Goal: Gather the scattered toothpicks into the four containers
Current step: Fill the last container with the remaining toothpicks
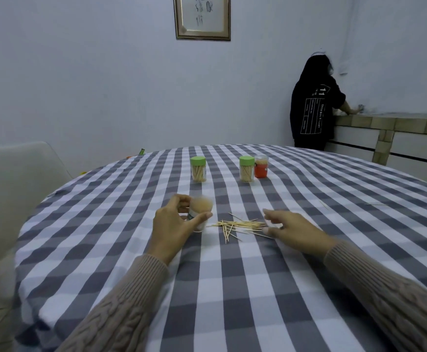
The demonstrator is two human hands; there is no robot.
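My left hand (174,224) grips an uncapped clear container (200,212) packed with toothpicks, standing on the checked tablecloth (232,288). Just right of it lies a loose pile of toothpicks (237,226). My right hand (291,228) reaches to the pile's right end, thumb and fingers apart around the toothpick tips. Two green-capped containers (198,168) (247,168) full of toothpicks stand farther back. A container with an orange label (261,166) stands beside the right green-capped one. Two stray toothpicks (323,205) (375,204) lie far right.
A pale chair (16,179) stands at the table's left. A person in a black top (314,102) stands at the back right with their back to me, by a tiled counter (390,123). A framed picture (202,17) hangs on the wall.
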